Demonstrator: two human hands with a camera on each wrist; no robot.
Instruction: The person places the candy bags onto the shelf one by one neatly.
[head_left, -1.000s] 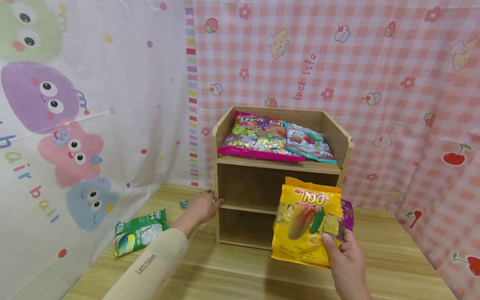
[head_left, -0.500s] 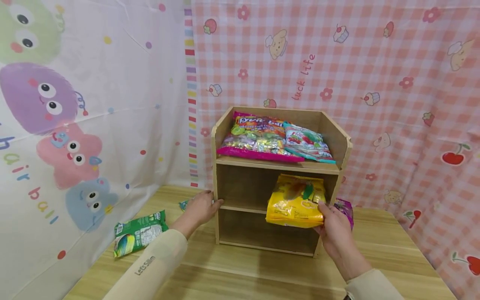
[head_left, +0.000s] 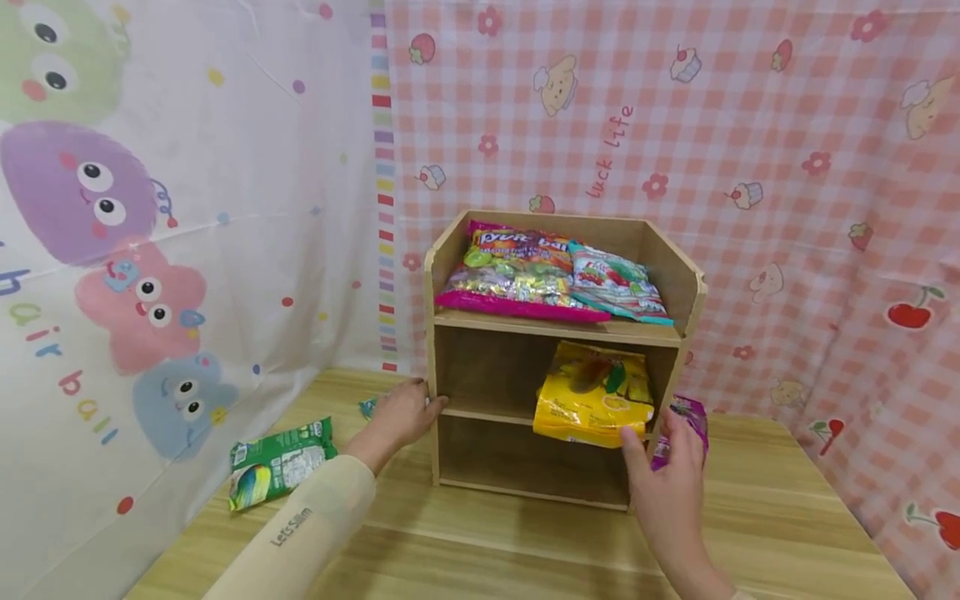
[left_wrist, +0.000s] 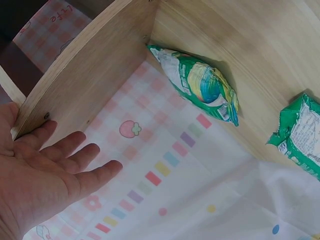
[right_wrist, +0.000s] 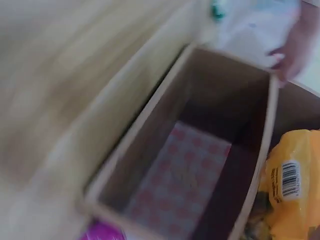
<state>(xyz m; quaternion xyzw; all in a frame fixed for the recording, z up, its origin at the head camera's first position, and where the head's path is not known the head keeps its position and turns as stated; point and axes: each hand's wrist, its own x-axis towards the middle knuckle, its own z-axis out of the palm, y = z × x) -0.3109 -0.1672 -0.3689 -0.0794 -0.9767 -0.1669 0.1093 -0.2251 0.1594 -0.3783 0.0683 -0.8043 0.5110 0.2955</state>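
A small wooden shelf (head_left: 555,333) stands on the table. My left hand (head_left: 401,414) rests against its left side, thumb at the front edge. In the left wrist view the left hand's fingers (left_wrist: 95,175) are straight along the outer side panel. On the middle shelf, at the right, lies a yellow candy bag (head_left: 596,396) with a mango picture, its near end jutting past the front edge. My right hand (head_left: 671,492) is at the bag's lower right corner, fingers extended and apart from the thumb, whose tip is at the bag's edge. The right wrist view shows the bag's barcode end.
Two candy bags lie on top: a pink-edged one (head_left: 525,275) and a teal-edged one (head_left: 621,283). A green bag (head_left: 281,462) and another green bag (left_wrist: 200,82) lie left of the shelf. A purple bag (head_left: 686,425) stands beside its right side. Patterned curtains surround the table.
The yellow candy bag has moved from in front of the shelf onto the middle shelf, tipping flat. My right hand has let it go and drawn slightly back. The left hand stays put.
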